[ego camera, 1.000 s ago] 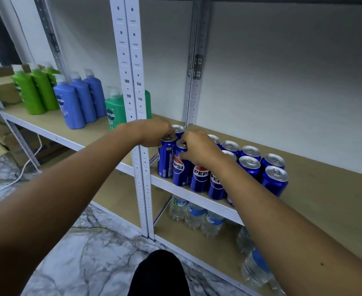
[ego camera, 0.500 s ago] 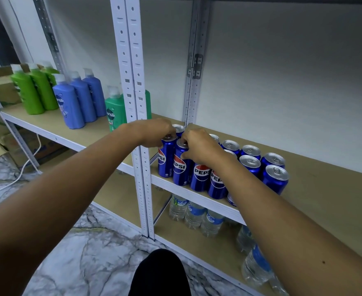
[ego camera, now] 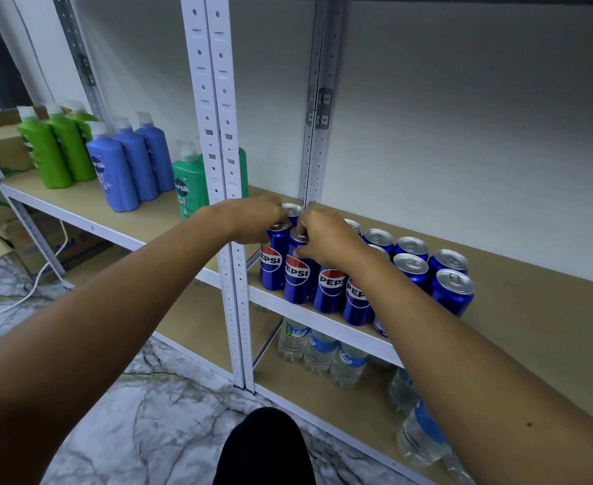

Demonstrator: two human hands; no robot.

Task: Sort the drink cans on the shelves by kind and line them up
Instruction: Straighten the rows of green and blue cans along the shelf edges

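Both grips curl on neighbouring Pepsi cans at the row's left end: left hand (ego camera: 253, 218) on the end can (ego camera: 271, 264), right hand (ego camera: 323, 236) on the second can (ego camera: 297, 274). Blue cans (ego camera: 452, 292) stand grouped on the shelf (ego camera: 533, 309); water bottles (ego camera: 319, 351) stand below.

**Shelf count**

Blue cans (ego camera: 326, 290): at least eleven in view, some partly hidden behind the arms, so the total is uncertain. Pump bottles: three light green (ego camera: 44, 157), three blue (ego camera: 116, 176), two darker green (ego camera: 190, 189). Water bottles (ego camera: 318, 351) on the lower shelf: at least five. Hands: two.
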